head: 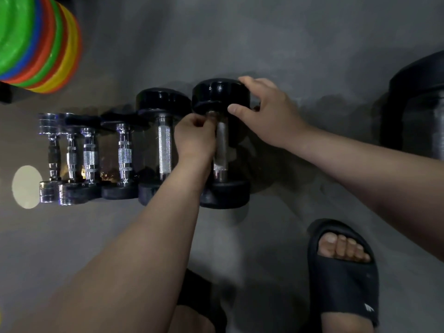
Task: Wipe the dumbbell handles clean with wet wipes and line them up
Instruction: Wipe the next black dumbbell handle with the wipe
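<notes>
the dumbbell [217, 92] i'm working on lies at the right end of a row of six on the floor [264, 44], its handle [221, 150] pointing away from me, just beside the next dumbbell [164, 145]. my right hand [269, 111] grips its far head, fingers over the top and thumb on the near edge. my left hand [194, 138] is curled round the handle's far end, though in this dim view i cannot tell whether a wipe is tucked inside.
</notes>
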A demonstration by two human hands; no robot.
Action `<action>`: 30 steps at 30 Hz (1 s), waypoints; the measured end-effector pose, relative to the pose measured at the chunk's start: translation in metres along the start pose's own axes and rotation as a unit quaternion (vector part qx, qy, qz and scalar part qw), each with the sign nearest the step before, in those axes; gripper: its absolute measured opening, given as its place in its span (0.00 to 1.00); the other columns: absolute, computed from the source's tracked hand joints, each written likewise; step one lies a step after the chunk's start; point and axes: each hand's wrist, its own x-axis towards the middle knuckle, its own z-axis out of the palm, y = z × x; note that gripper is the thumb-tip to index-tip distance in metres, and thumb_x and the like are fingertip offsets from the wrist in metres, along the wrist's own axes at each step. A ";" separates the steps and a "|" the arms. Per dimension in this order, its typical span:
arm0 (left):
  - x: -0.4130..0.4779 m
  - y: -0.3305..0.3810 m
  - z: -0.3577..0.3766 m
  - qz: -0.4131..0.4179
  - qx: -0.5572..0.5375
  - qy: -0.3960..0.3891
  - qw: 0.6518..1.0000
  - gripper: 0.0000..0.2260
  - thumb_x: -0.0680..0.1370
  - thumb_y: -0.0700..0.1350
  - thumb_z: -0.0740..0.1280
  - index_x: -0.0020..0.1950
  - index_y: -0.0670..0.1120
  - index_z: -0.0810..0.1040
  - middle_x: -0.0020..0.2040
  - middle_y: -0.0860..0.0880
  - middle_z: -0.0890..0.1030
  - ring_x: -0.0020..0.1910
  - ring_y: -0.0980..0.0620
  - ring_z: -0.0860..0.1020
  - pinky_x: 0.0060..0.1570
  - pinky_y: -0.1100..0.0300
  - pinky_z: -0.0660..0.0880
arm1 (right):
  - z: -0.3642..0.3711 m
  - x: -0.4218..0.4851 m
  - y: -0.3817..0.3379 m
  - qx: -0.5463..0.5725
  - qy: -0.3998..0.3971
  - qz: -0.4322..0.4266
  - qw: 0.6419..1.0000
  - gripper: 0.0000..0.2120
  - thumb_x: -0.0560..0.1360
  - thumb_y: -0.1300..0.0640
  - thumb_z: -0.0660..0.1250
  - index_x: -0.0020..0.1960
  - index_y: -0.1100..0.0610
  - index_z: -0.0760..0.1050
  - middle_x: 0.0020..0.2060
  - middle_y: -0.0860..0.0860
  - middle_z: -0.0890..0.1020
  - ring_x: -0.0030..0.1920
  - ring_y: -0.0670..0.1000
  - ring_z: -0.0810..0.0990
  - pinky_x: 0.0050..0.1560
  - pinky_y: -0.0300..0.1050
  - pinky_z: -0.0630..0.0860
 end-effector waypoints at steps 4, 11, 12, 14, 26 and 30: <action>0.004 0.000 0.002 0.022 0.024 0.030 0.999 0.11 0.77 0.50 0.70 0.38 0.46 0.79 0.35 0.49 0.83 0.36 0.49 0.81 0.42 0.51 0.80 | -0.005 0.004 -0.006 -0.017 -0.005 -0.016 1.000 0.27 0.76 0.42 0.70 0.72 0.49 0.72 0.61 0.49 0.75 0.58 0.45 0.74 0.58 0.38 0.69; 0.002 -0.006 -0.009 -0.157 -0.173 -0.182 0.955 0.07 0.85 0.43 0.61 0.50 0.43 0.76 0.42 0.42 0.83 0.40 0.44 0.83 0.47 0.43 0.81 | -0.008 0.004 -0.014 -0.034 -0.029 -0.025 0.999 0.25 0.77 0.43 0.70 0.71 0.51 0.73 0.60 0.51 0.75 0.57 0.48 0.75 0.58 0.41 0.71; 0.001 -0.007 -0.012 -0.165 -0.165 -0.193 0.953 0.07 0.85 0.43 0.61 0.48 0.43 0.74 0.41 0.42 0.83 0.38 0.45 0.83 0.47 0.45 0.81 | -0.009 0.005 -0.014 -0.036 -0.028 -0.027 0.999 0.25 0.77 0.43 0.70 0.71 0.51 0.73 0.60 0.52 0.75 0.58 0.49 0.75 0.60 0.41 0.71; -0.002 -0.013 -0.023 -0.138 -0.058 -0.204 0.967 0.10 0.85 0.47 0.62 0.45 0.45 0.72 0.36 0.44 0.81 0.34 0.46 0.79 0.38 0.51 0.79 | -0.010 0.005 -0.012 -0.044 -0.032 -0.028 0.998 0.27 0.77 0.43 0.69 0.73 0.52 0.72 0.61 0.52 0.74 0.59 0.49 0.75 0.60 0.40 0.70; -0.006 0.007 -0.008 0.031 0.044 0.016 0.998 0.09 0.74 0.47 0.75 0.40 0.44 0.78 0.35 0.50 0.81 0.32 0.54 0.77 0.33 0.62 0.73 | -0.012 0.018 -0.003 -0.059 -0.101 -0.030 0.993 0.29 0.82 0.52 0.65 0.80 0.56 0.62 0.62 0.48 0.68 0.47 0.40 0.71 0.59 0.31 0.63; -0.018 0.006 0.008 0.097 0.118 0.100 0.983 0.09 0.74 0.46 0.71 0.35 0.48 0.74 0.31 0.54 0.76 0.34 0.53 0.75 0.34 0.64 0.63 | -0.008 0.016 -0.003 -0.058 -0.076 -0.028 0.995 0.28 0.82 0.53 0.65 0.80 0.55 0.62 0.66 0.52 0.70 0.57 0.45 0.71 0.59 0.30 0.60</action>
